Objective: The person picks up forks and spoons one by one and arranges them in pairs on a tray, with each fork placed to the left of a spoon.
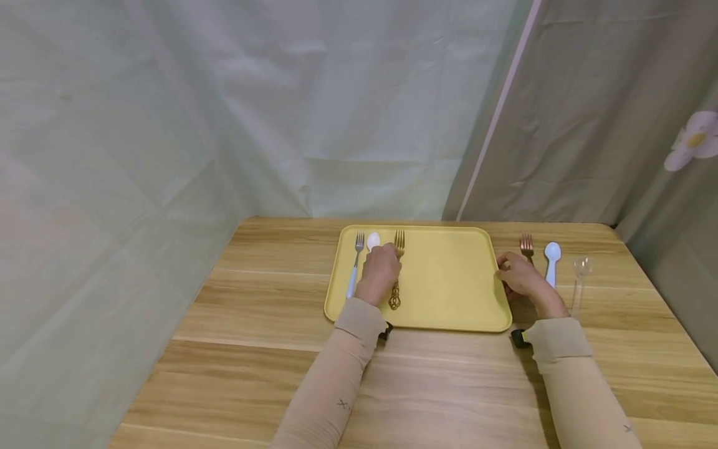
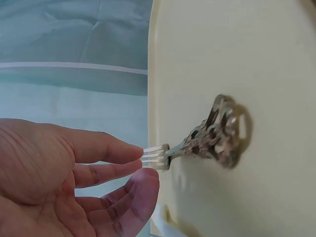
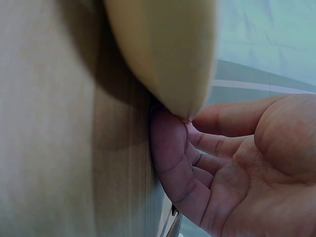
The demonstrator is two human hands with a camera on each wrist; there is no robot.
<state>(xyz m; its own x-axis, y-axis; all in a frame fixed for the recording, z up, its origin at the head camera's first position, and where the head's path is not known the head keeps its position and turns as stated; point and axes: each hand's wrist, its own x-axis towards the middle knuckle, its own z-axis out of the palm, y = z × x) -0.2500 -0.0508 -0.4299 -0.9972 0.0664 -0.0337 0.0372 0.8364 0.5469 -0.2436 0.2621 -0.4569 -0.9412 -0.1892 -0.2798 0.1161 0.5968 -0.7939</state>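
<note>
A yellow tray [image 1: 443,280] lies on the wooden table. Toward its left side my left hand [image 1: 380,274] pinches an ornate metal fork [image 1: 395,299] near the tines. In the left wrist view the thumb and fingertips meet at the fork's tines [image 2: 157,157], with the openwork handle [image 2: 217,133] over the tray. Left of this hand, on the tray, are a fork with a pale blue handle [image 1: 351,284] and a white spoon [image 1: 373,239], partly hidden by the hand. My right hand [image 1: 521,275] holds the tray's right edge, its fingers [image 3: 170,140] curled at the rim.
To the right of the tray, on the table [image 1: 235,380], lie a copper-coloured fork [image 1: 526,244], a light blue spoon [image 1: 552,252] and a clear spoon [image 1: 583,267]. My right hand and forearm overlap their handles. Curtains [image 1: 381,125] hang behind the table's far edge.
</note>
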